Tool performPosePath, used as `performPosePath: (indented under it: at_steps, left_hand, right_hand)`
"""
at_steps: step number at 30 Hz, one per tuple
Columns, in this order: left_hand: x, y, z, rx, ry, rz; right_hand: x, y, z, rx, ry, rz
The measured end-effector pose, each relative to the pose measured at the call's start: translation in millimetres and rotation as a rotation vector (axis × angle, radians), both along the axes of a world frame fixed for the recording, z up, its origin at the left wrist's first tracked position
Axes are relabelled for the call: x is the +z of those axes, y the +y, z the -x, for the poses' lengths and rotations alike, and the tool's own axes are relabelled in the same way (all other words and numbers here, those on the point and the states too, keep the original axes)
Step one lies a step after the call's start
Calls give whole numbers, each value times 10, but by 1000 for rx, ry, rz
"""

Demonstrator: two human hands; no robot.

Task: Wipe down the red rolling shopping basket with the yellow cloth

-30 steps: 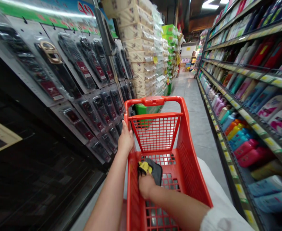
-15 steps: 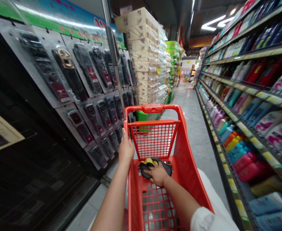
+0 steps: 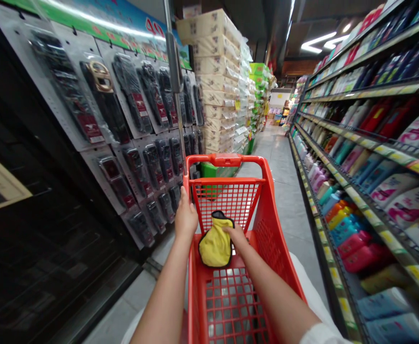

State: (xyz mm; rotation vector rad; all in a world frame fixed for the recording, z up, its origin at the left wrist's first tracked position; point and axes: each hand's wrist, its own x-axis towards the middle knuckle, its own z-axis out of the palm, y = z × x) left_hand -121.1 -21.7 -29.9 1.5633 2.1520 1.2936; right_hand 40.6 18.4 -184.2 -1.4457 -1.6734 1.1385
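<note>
A red plastic shopping cart (image 3: 269,200) stands in front of me, with a mesh flap at its far end. My left hand (image 3: 186,217) grips the cart's left rim near the far corner; its fingers are partly hidden behind the edge. Inside the basket, a yellow cleaning cloth (image 3: 214,246) with black edging hangs in loose folds near the mesh flap. My right hand (image 3: 237,236) pinches the cloth along its right side. Part of the cloth's dark side shows at the top.
Packaged belts (image 3: 134,107) hang on a display at the left. Beyond them rise stacked tissue packs (image 3: 218,81) and green boxes (image 3: 259,76). Shelves of bottles (image 3: 370,167) line the right side. A grey tiled aisle (image 3: 279,157) runs ahead; a metal pole (image 3: 173,62) rises at the cart's left corner.
My right hand has lifted the cloth from the basket's floor, and its yellow side now faces me. My left hand stays on the rim.
</note>
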Motion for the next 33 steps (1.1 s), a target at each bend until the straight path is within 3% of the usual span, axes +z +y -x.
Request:
performPosePath:
  at_steps: [2, 4, 6, 8, 10, 13, 15, 19, 21, 23, 27, 30, 33]
  left_hand:
    - [8, -12, 0, 0, -4, 0]
    - [20, -26, -5, 2, -5, 1]
    - [37, -42, -16, 8, -5, 4]
    - [53, -55, -28, 15, -7, 15]
    - [63, -62, -35, 17, -4, 25]
    - [60, -62, -34, 20, 8, 36]
    - [51, -57, -28, 23, 16, 47]
    - [38, -46, -15, 17, 16, 39]
    - [33, -42, -10, 7, 11, 29]
    - [25, -41, -8, 3, 11, 27]
    - [2, -41, -15, 23, 11, 27]
    - [-8, -37, -22, 32, 19, 29]
    - [-8, -32, -7, 35, 51, 37]
  right_hand:
    - [-55, -124, -124, -30, -154, 58]
    - [-109, -296, -279, 4, -362, 21]
    - [-119, -458, -377, 190, -555, -135]
    - [-79, -569, -377, 465, -673, -292]
    - [-24, -622, -287, 584, -647, -324]
    - [-20, -663, -57, 392, -581, -266]
    - [-91, -710, 110, 368, -576, -276]
    - [-262, -787, 301, 679, -627, -342]
    - [-287, -743, 228, 717, -656, -345]
    - [-273, -639, 28, 548, -739, -298]
    - [-255, -403, -405, -24, -918, -143]
    - [-307, -291, -383, -156, -944, -98]
    - [-360, -226, -115, -218, -938, -70]
